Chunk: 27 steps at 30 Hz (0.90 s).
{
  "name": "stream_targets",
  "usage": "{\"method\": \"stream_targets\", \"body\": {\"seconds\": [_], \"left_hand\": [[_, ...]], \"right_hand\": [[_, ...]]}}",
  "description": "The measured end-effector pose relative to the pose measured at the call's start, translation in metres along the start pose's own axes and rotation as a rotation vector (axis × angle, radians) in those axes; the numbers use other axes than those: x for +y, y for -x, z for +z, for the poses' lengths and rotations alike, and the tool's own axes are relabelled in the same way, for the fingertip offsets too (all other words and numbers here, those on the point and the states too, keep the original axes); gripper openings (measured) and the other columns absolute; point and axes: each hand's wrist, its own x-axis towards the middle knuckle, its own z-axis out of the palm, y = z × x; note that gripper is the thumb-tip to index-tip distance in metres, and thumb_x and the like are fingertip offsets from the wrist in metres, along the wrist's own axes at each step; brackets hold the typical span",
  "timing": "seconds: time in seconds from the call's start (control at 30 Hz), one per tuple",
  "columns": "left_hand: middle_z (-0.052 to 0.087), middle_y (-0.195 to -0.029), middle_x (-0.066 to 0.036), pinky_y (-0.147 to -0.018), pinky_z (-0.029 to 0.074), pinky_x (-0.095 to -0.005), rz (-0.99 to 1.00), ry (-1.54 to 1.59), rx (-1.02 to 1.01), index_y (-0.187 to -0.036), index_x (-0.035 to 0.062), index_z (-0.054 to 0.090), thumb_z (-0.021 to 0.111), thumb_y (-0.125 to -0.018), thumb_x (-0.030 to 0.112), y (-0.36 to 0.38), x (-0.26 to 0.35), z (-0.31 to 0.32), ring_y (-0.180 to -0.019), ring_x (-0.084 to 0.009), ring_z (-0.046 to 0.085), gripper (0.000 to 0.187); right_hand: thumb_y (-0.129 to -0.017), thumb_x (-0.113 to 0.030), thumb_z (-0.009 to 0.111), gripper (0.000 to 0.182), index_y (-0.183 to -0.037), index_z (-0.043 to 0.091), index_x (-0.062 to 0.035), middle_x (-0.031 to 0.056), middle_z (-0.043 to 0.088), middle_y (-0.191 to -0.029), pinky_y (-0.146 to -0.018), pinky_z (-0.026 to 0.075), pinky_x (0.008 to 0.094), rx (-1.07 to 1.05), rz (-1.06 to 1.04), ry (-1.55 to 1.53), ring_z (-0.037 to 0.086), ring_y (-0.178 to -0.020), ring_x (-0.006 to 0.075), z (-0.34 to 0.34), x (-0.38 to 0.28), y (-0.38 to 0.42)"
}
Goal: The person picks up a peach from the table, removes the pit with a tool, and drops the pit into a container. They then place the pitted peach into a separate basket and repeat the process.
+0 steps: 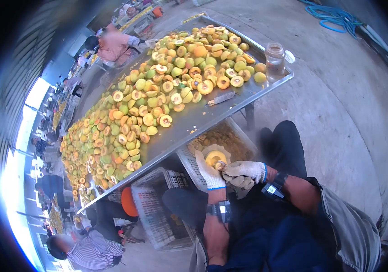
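My left hand, in a white knit glove with a blue cuff edge, is closed around a peach half with its yellow-orange flesh facing up. A brownish pit shows at the lower edge of the fruit. Against that edge, my right hand is closed in a worn, stained glove. Its curled fingers hide whatever they hold. Both hands are above a white plastic crate with brown pits or scraps in it. Many whole and halved peaches are heaped on the metal table in front.
On the table lie a knife-like tool and, at the right corner, a clear jar. A second crate and an orange round object are below. Co-workers sit around. A blue hose lies behind.
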Motion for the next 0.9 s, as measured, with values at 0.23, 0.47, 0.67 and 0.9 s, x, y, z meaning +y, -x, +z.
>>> {"method": "stream_targets", "body": {"seconds": [0.23, 0.47, 0.67, 0.9], "left_hand": [[0.067, -0.106, -0.019, -0.077, 0.056, -0.0467, -0.019, 0.248, 0.115, -0.121, 0.0012, 0.061, 0.04, -0.106, 0.061, -0.021, 0.013, -0.012, -0.091, -0.035, 0.066, 0.065], [0.067, -0.113, -0.017, -0.085, 0.053, -0.0517, 0.174, 0.344, 0.072, -0.128, 0.0018, 0.059, 0.045, -0.106, 0.038, -0.008, 0.078, -0.049, -0.104, -0.0342, 0.063, 0.045], [0.067, -0.121, -0.014, -0.084, 0.058, -0.0409, 0.508, 0.027, 0.232, -0.135, -0.0027, 0.058, 0.055, -0.103, 0.03, 0.029, 0.149, -0.11, -0.108, -0.0261, 0.065, 0.046], [0.066, -0.119, -0.011, -0.09, 0.051, -0.0354, 0.568, -0.635, 0.882, -0.132, -0.0055, 0.062, 0.057, -0.102, 0.02, 0.093, 0.175, -0.23, -0.101, -0.0191, 0.063, 0.04]], "right_hand": [[-0.107, -0.043, 0.054, 0.035, -0.108, 0.062, -0.0079, -0.0059, 0.048, -0.064, -0.043, 0.039, 0.0225, 0.033, -0.027, -0.001, 0.045, -0.046, 0.0054, -0.001, -0.003, -0.01], [-0.103, -0.045, 0.059, 0.036, -0.098, 0.06, -0.0097, -0.0023, 0.059, -0.069, -0.042, 0.037, 0.0213, 0.354, -0.062, 0.562, 0.051, -0.048, 0.0062, 0.012, -0.036, -0.015], [-0.101, -0.044, 0.058, 0.045, -0.116, 0.069, -0.0031, 0.0095, 0.069, -0.08, -0.066, 0.051, 0.0349, 0.486, -0.147, 0.804, 0.068, -0.074, 0.0211, 0.004, -0.035, -0.036], [-0.095, -0.039, 0.065, 0.037, -0.098, 0.067, -0.0016, 0.0252, 0.07, -0.092, -0.082, 0.052, 0.0487, 0.68, -0.251, 1.148, 0.069, -0.093, 0.0433, 0.006, -0.022, -0.038]]}}
